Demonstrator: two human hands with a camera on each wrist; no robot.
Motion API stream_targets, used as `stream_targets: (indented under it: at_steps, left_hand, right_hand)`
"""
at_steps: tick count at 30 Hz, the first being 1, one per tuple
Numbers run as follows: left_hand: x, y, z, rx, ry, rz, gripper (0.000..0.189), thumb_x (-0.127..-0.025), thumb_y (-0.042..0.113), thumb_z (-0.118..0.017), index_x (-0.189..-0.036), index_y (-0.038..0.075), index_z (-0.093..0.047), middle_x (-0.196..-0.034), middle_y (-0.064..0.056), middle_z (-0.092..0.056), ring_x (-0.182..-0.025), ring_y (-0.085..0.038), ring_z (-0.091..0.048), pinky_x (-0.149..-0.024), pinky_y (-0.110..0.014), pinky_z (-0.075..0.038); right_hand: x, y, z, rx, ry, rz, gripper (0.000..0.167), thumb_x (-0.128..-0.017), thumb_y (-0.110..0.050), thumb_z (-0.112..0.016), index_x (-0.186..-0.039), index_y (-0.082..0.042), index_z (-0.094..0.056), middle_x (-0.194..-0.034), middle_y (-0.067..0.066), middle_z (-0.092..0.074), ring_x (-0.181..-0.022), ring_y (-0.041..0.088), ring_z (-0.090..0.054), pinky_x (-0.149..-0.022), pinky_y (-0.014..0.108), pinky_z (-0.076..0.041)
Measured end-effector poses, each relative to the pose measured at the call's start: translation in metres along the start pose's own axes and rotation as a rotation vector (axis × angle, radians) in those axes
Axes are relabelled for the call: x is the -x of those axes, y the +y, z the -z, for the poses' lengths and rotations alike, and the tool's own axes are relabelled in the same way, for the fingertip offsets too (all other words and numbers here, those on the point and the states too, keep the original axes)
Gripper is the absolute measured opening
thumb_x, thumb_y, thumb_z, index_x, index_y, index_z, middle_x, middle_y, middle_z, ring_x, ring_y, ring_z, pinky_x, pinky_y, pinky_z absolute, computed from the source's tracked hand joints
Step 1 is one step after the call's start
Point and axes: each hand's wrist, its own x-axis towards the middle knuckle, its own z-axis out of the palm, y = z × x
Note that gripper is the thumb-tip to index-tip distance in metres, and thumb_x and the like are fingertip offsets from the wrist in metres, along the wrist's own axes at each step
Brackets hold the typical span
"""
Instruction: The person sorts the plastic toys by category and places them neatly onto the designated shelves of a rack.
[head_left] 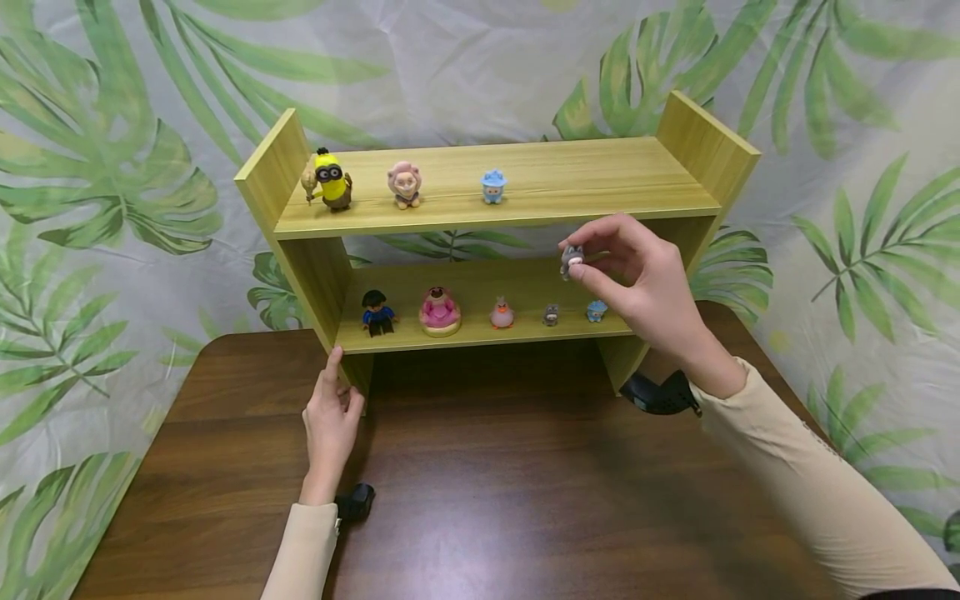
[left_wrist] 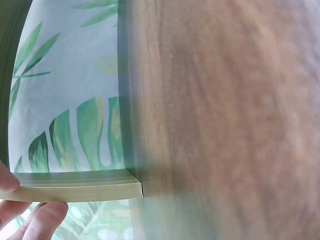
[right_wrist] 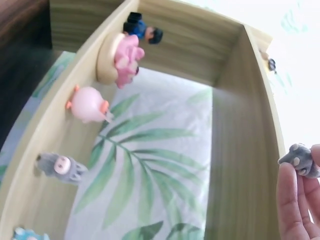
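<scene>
My right hand (head_left: pixel 637 271) pinches a small grey figurine (head_left: pixel 572 257) between thumb and fingertips, in front of the gap between the two shelf boards. In the right wrist view that figurine (right_wrist: pixel 301 161) is at the right edge, partly covered by fingers. My left hand (head_left: pixel 332 417) grips the left side panel of the wooden shelf (head_left: pixel 525 337) low down; the left wrist view has the thumb and fingers (left_wrist: pixel 47 220) on opposite faces of the panel (left_wrist: pixel 80 192). Nearest below the right hand, a grey figurine (head_left: pixel 551 315) and a blue-hatted figurine (head_left: pixel 596 311) stand on the lower board.
The upper board carries a yellow minion figurine (head_left: pixel 331 179), a pink-maned figurine (head_left: pixel 405 184) and a blue-hatted figurine (head_left: pixel 492 187). Further left on the lower board are a blue-jacketed toy figure (head_left: pixel 378 312), a pink bear (head_left: pixel 439 312) and a pink duck-like figurine (head_left: pixel 502 313). The shelf stands on a brown table (head_left: pixel 480 500).
</scene>
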Motion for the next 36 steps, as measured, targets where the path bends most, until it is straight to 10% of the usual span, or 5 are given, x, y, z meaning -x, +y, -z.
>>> stream_targets:
  at_steps: [25,36]
  left_hand:
    - [0.001,-0.001,0.0,-0.001,-0.012,0.014,0.087,-0.081,-0.014,-0.054,-0.149,0.032,-0.027,-0.083,-0.013,-0.048,-0.058,-0.021,-0.045,-0.051,-0.041,-0.036]
    - [0.001,-0.001,0.001,0.005,-0.019,0.016,0.086,-0.08,-0.012,-0.054,-0.149,0.032,-0.027,-0.085,-0.014,-0.049,-0.057,-0.021,-0.044,-0.052,-0.04,-0.036]
  right_hand:
    - [-0.037,-0.001,0.023,-0.099,0.132,-0.004,0.024,-0.082,0.012,-0.063,-0.106,0.006,-0.062,-0.1,0.012,-0.063,-0.089,0.022,-0.058,-0.075,0.022,-0.047]
    - [-0.052,0.006,0.029,0.086,0.158,-0.039,0.022,-0.084,0.007,-0.064,-0.106,0.005,-0.06,-0.1,0.01,-0.063,-0.087,0.02,-0.059,-0.075,0.023,-0.049]
